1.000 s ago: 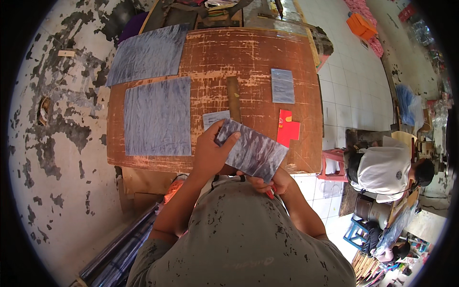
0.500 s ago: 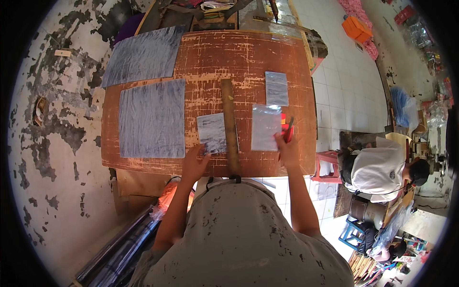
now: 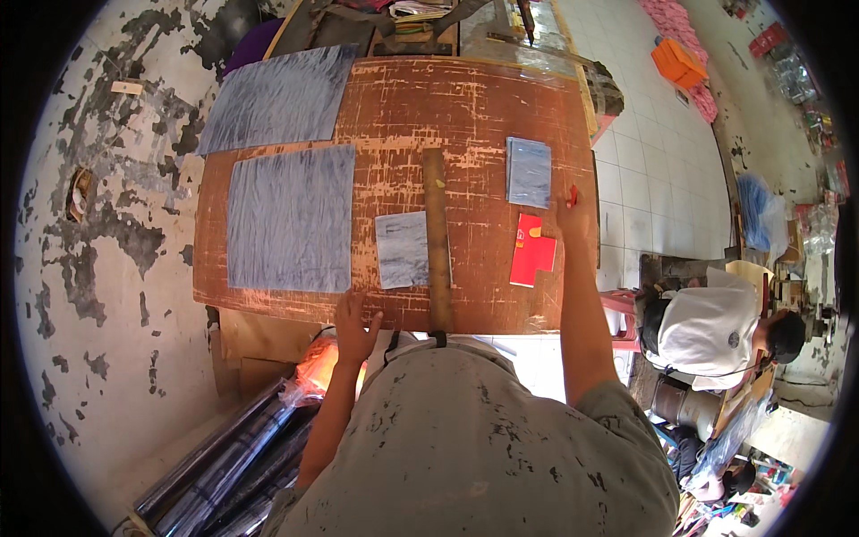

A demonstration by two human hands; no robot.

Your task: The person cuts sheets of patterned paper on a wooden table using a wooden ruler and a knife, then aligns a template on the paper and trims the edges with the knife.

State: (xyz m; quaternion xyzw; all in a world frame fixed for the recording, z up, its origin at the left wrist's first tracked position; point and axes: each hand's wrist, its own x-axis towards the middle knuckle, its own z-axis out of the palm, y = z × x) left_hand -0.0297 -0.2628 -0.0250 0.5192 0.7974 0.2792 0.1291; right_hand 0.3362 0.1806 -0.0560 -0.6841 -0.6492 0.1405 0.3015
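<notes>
My left hand (image 3: 359, 329) is at the front edge of the worn brown board (image 3: 394, 107), its fingers apart and nothing in them. To its upper right, a small grey marbled sheet (image 3: 402, 251) lies flat, its right side under a long worn ruler (image 3: 435, 228). My right hand (image 3: 574, 217) is closed around a small red tool (image 3: 573, 194), whose kind is mostly hidden by the fingers. Just left of that hand is a small stack of grey-blue sheets (image 3: 529, 173). Below the stack lies a notched red card (image 3: 531, 253).
Two large grey marbled sheets (image 3: 290, 219) lie on the board's left side, the farther one near the back edge. Rolls of dark plastic (image 3: 224, 456) lean at lower left. A person in a white shirt (image 3: 707, 327) sits at right. An orange box (image 3: 677, 63) stands on the floor.
The pale sheet left the red card, which is now uncovered, and the stack looks thicker. My right hand moved up and right with the tool. My left hand drew back from the small marbled sheet.
</notes>
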